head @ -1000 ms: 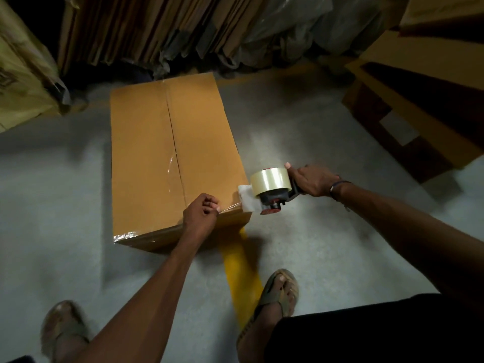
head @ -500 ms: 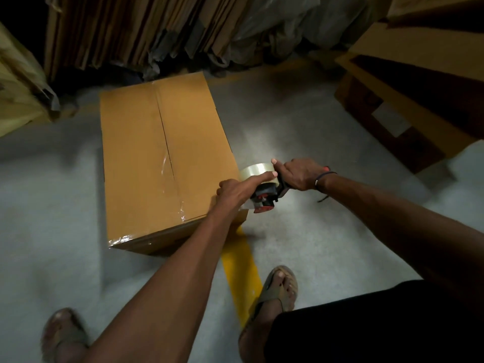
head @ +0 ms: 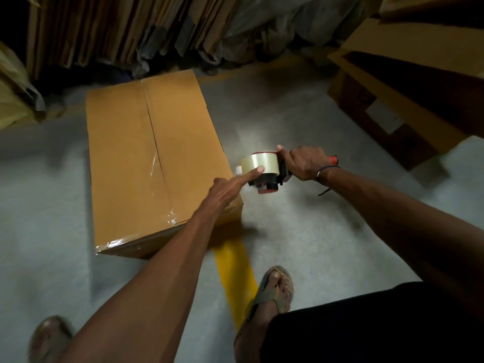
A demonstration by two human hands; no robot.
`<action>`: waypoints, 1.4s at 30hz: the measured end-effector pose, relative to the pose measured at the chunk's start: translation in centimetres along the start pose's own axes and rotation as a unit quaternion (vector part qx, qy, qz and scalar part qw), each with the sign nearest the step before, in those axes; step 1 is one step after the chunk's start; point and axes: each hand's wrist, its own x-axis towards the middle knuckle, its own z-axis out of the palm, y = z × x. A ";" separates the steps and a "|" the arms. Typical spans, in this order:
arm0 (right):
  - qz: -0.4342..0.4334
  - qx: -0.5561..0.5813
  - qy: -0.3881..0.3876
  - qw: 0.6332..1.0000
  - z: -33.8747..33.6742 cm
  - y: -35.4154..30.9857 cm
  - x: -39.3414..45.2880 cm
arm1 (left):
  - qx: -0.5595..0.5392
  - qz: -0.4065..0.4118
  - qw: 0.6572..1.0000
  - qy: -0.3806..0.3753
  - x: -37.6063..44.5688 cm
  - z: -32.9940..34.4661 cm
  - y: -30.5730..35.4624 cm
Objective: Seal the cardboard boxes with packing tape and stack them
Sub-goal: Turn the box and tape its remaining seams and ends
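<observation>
Nearest us, on the grey floor [head: 301, 231], our sandalled foot [head: 275, 289] stands beside a yellow floor stripe [head: 235, 268]. Just beyond, our left hand [head: 225, 192] reaches out with a straight forefinger whose tip touches the clear tape roll [head: 258, 163]. Our right hand [head: 305, 162] grips the red tape dispenser [head: 272, 179] by its handle, thumb laid on the roll's top. The cardboard box [head: 146, 163] lies just left of the dispenser, its centre seam partly taped. Farther back, flattened cartons [head: 104, 30] lean upright.
</observation>
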 end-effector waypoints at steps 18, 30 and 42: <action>0.331 0.318 -0.095 0.883 20.8 -8.3 -7.3 | 0.108 0.316 0.940 0.075 1.2 -2.2 -7.8; 0.377 0.475 -0.121 0.786 22.3 -8.2 -9.5 | 0.105 0.335 0.933 0.082 1.2 -1.9 -8.0; 0.402 0.693 -0.005 0.598 13.7 -12.1 -8.3 | 0.112 0.304 0.943 0.072 1.0 -1.9 -7.6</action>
